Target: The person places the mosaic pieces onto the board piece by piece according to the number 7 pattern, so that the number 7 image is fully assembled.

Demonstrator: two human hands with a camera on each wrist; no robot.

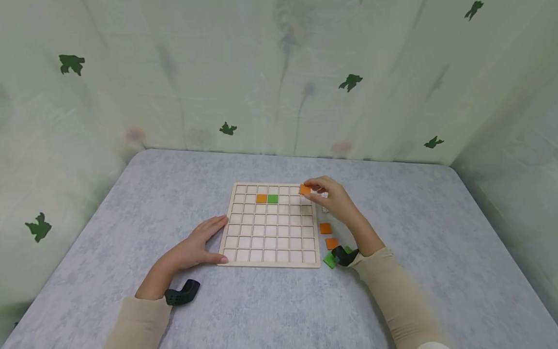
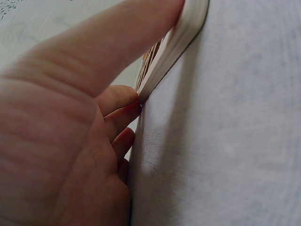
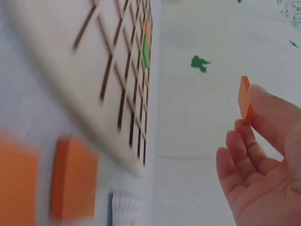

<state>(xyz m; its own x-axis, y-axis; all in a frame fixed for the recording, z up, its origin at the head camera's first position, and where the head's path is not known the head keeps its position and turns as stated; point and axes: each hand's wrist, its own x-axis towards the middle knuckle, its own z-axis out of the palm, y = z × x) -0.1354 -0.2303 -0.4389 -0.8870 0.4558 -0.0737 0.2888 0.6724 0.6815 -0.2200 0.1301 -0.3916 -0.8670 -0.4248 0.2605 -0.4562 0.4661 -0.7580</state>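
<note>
A wooden grid board point(image 1: 270, 230) lies on the table, with an orange tile point(image 1: 261, 198) and a green tile point(image 1: 272, 198) side by side in its second row from the far edge. Above the board's far right corner, my right hand point(image 1: 333, 198) pinches another orange tile point(image 1: 304, 189) between thumb and fingers. The right wrist view shows this held tile point(image 3: 244, 99) raised off the board. My left hand point(image 1: 192, 249) rests against the board's left edge, thumb by the near left corner and fingers stretched along the side.
Right of the board lie loose orange tiles point(image 1: 325, 228) and green tiles point(image 1: 329, 260), the latter partly under the right wrist's black camera point(image 1: 345, 256). A small white gridded piece point(image 3: 128, 209) sits beyond the orange ones. Behind the table point(image 1: 183, 189) hangs a pale curtain point(image 1: 261, 87).
</note>
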